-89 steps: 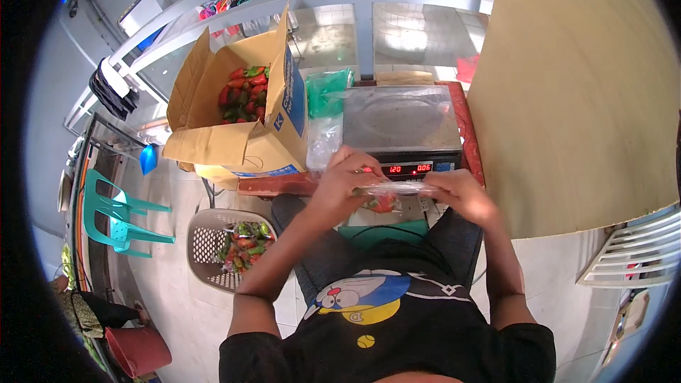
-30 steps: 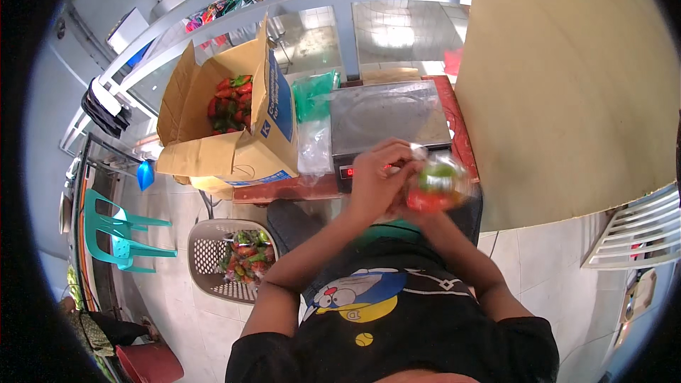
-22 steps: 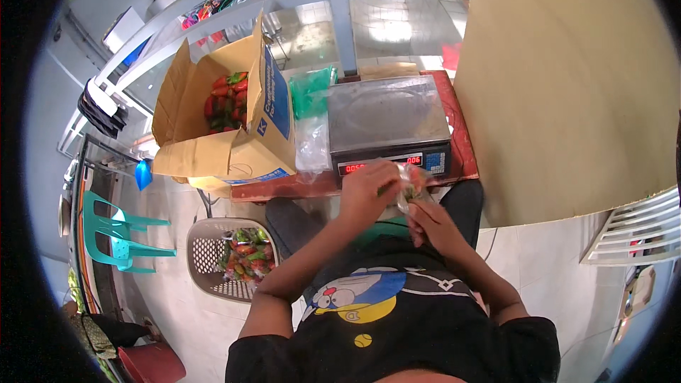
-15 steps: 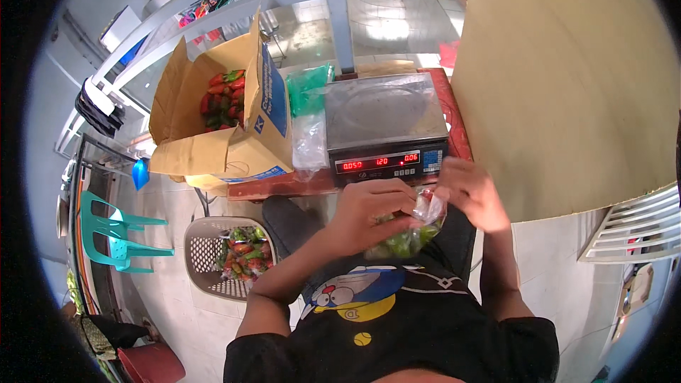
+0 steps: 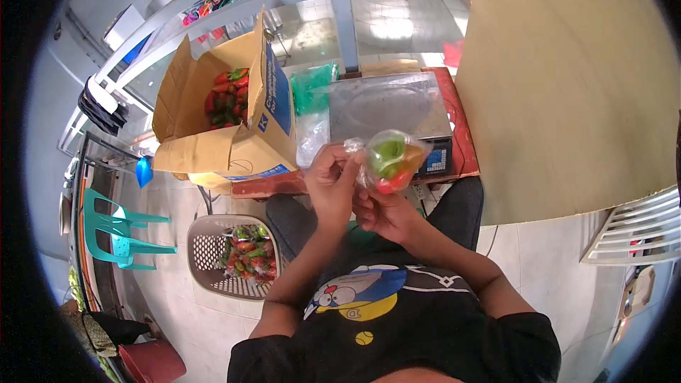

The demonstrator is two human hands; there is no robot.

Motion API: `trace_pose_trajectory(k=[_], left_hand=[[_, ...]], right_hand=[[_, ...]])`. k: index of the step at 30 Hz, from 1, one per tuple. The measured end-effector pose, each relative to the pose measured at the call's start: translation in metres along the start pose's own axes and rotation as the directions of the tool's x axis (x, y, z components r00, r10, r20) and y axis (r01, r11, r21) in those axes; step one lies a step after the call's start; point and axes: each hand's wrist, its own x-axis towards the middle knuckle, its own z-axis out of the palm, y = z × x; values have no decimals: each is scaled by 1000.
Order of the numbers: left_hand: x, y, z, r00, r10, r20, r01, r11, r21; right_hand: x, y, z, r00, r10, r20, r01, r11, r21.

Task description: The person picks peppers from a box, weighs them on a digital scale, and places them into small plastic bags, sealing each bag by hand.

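Both my hands are at a clear plastic bag of green and red peppers (image 5: 391, 162), raised in front of the digital weighing scale (image 5: 386, 103) and covering most of its display. My left hand (image 5: 332, 183) pinches the gathered end of the bag between thumb and fingers. My right hand (image 5: 385, 214) is closed just below, its fingertips at the bag's twisted neck; what exactly they grip is partly hidden. The filled part of the bag sticks out to the right of my fingers.
A cardboard box (image 5: 245, 152) with red and green peppers stands left of the scale on a red table (image 5: 461, 124). Green and clear plastic bags (image 5: 312, 92) lie between them. On the floor is a basket (image 5: 202, 255) of bagged peppers. A tan board (image 5: 560, 92) rises at right.
The bag has risen from my lap to in front of the scale and turned, its filled end now pointing right. My right hand has moved down and left, close to my left hand.
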Motion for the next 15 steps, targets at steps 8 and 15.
trace_pose_trajectory(k=[8,15], left_hand=[[-5,-4,-2,940,339,25,-318,851,418],[0,34,7,855,301,422,-435,860,267]], right_hand=[[-49,-44,56,918,-397,-9,153,373,-915],[-53,-110,71,698,-409,588,335,-540,-773]])
